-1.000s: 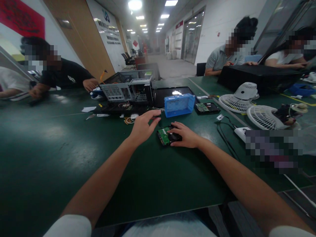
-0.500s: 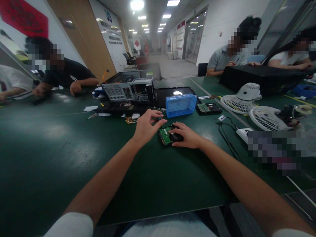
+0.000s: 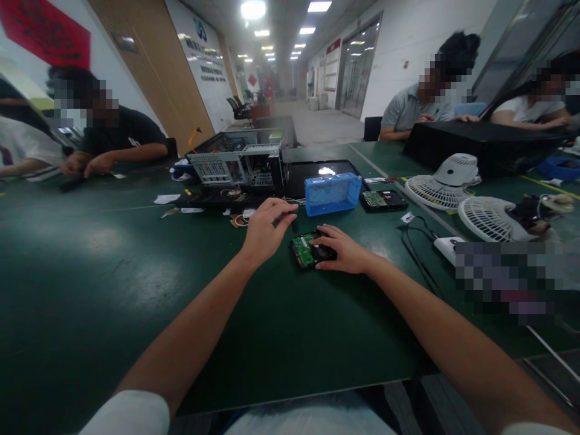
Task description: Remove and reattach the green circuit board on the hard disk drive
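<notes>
A hard drive [image 3: 304, 252] lies on the green table with its green circuit board facing up. My right hand [image 3: 342, 249] grips it from the right, thumb at the near edge and fingers across the top and far edge. To the left and slightly beyond the drive, my left hand [image 3: 267, 226] hovers with thumb and fingertips a little apart. I see nothing held between them. Just past both hands, an open blue plastic bin [image 3: 333, 194] rests on its side.
Behind the left hand stands an opened computer case [image 3: 217, 172]. A second hard drive [image 3: 384, 200] lies right of the bin. Farther right are white fan parts [image 3: 484, 216], a power strip [image 3: 448, 244] and a black case [image 3: 480, 145]. Other people sit across the table.
My left hand has drawn slightly left, and its fingertips no longer show the small dark thing that was between them. My right hand has stayed on the hard drive.
</notes>
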Motion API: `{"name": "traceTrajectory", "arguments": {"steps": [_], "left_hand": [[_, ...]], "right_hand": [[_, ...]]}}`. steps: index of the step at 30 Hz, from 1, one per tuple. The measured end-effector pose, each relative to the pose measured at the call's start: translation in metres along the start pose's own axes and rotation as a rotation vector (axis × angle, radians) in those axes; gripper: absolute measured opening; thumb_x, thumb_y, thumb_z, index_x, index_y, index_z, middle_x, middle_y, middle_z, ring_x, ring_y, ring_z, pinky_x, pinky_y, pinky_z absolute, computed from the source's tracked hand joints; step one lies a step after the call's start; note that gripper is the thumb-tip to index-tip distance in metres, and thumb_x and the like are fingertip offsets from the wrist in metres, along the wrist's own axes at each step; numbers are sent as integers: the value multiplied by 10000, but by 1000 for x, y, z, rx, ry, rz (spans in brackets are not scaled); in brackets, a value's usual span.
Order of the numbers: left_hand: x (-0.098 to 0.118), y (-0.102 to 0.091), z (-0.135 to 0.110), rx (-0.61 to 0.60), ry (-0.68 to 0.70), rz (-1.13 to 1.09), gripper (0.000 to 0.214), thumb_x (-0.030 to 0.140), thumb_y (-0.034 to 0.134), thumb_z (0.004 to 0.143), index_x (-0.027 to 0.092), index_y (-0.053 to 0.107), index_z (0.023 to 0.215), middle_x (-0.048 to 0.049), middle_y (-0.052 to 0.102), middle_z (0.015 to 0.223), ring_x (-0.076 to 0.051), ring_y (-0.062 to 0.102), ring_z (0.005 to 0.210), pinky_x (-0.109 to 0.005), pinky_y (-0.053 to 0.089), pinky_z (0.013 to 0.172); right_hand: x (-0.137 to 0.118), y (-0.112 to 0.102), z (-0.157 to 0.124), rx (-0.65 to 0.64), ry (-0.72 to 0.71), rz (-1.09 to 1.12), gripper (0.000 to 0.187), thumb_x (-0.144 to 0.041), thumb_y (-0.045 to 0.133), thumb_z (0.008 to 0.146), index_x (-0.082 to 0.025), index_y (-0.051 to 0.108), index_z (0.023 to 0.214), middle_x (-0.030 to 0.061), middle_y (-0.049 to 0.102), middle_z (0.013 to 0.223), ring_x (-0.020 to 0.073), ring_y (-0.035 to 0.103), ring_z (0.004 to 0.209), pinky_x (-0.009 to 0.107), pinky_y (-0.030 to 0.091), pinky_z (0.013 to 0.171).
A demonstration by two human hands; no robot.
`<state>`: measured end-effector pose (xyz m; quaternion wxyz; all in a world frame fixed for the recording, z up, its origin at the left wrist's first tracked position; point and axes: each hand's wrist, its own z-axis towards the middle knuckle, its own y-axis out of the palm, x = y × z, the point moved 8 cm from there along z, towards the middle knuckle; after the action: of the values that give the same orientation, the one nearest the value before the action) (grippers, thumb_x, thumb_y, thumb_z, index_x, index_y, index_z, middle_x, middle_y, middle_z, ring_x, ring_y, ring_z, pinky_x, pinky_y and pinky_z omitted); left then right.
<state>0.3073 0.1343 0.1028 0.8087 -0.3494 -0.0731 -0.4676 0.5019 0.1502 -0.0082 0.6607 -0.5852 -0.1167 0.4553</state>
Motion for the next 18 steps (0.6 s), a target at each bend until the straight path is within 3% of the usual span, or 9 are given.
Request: {"name": "traceTrajectory", "arguments": {"steps": [5,11,18], "left_hand": [[2,3,-1,-23,33,-22,241,160,584,958,243,726,1134,-44,744,1152,-208,684,1108,-425,553,1004],[-13,9,-4,-30,-95,-117,237,261,671,918,233,722,1148,-60,743,1171,-215,715,1035,-388,618,886],[-25,14,-8,-8,-198,-290,256,315,744,872,206,729,1102,-70,747,1101,-202,730,985,-373,616,915]], "right_hand": [[-1,0,0,-13,5,-16,677,-562,806,793,-273,634,1380,153,402,1610,391,350,1497,613,284,1203],[0,0,0,-6,-1,-18,670,-557,803,801,-270,632,1382,151,403,1611,392,350,1496,611,288,1201],[1,1,0,2,-14,-20,670,-548,806,798,-262,632,1378,160,411,1603,394,352,1494,609,287,1200]]}}
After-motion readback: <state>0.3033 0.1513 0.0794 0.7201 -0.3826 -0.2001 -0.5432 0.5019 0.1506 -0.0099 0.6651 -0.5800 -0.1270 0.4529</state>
